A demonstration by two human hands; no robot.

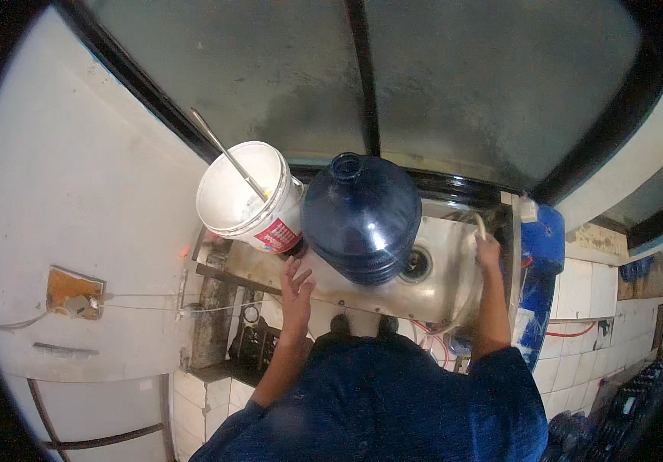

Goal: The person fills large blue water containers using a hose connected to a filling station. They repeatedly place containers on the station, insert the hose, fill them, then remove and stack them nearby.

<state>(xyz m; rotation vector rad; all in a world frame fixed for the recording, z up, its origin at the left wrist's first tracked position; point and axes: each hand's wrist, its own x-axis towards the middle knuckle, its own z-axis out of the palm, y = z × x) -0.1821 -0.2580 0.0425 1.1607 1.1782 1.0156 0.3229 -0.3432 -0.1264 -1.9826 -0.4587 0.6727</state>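
A large dark blue water jug (360, 225) stands upright on the stainless steel sink top (337, 291), its uncapped mouth toward the far side. My left hand (296, 289) is beside the jug's lower left, fingers apart and holding nothing. Just beyond its fingertips is a dark object (295, 249), too shadowed to name. A white plastic bucket (239, 196) with a red label sits to the jug's left. One long metal-handled tool (230, 159) leans in it, its lower end hidden. At the right end of the sink, my right hand (487, 253) grips a pale flexible hose (481, 225).
A round drain (416, 264) lies right of the jug. Dark-framed glass panels (452, 86) rise behind the sink, and a white wall (94, 190) bounds the left. Blue drums (542, 239) stand beyond the right edge. Red tubing (441, 349) and cables hang below.
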